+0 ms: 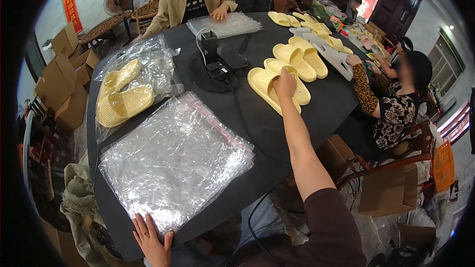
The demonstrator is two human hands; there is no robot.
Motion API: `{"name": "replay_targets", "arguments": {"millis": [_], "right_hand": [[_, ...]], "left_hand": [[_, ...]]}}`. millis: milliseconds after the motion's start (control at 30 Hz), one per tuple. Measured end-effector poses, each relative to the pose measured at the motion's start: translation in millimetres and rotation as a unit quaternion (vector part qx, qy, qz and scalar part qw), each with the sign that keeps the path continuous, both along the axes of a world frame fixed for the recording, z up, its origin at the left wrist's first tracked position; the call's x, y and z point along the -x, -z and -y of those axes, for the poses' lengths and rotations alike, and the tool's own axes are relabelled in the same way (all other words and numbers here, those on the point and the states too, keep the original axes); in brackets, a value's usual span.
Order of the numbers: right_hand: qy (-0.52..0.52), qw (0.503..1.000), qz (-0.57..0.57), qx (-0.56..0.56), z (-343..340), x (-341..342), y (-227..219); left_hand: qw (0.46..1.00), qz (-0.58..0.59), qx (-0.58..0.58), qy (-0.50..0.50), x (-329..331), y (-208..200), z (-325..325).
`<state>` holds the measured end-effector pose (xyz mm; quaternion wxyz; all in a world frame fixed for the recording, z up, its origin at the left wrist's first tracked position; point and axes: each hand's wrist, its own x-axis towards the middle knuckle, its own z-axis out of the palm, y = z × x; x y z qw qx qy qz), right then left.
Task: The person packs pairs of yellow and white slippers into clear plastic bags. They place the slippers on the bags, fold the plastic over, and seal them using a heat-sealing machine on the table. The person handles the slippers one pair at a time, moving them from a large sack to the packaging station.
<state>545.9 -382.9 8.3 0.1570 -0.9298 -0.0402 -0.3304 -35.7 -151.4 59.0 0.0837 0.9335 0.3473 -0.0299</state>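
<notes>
Your right hand (284, 80) is stretched out with fingers closing on a pale yellow slipper (271, 88), just right of the black sealing machine (216, 59). Your left hand (151, 240) lies flat and open, pinning the stack of clear bags (173, 160) (slippery stuff) at the tabletop (257, 118) edge nearest you.

Stack of plastic bags (173, 160) under the left hand (151, 242), slippers (277, 86) under the right hand (284, 83), bagged slippers (121, 94) behind the left hand
</notes>
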Motion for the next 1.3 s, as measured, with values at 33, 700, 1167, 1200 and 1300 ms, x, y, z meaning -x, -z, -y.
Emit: {"name": "replay_targets", "arguments": {"millis": [33,700,1167,1200,1300], "right_hand": [[0.0,1.0,-0.007,0.002,0.8,-0.8,0.3],[0.0,1.0,-0.016,0.002,-1.1,0.6,0.6],[0.008,0.999,-0.031,0.005,-0.2,3.6,-4.0],[0.009,0.999,-0.031,0.006,0.9,3.0,-3.7],[0.01,1.0,-0.028,0.003,1.3,2.4,-3.3]], "left_hand": [[1.0,0.002,0.001,0.0,-0.3,-0.1,0.2],[1.0,0.01,0.015,-0.008,-0.1,-3.4,2.0],[1.0,0.012,0.012,0.002,1.6,-0.8,-0.2],[1.0,0.013,0.013,0.004,1.3,-0.9,-0.2],[1.0,0.016,0.004,0.009,3.0,2.0,-1.9]]}}
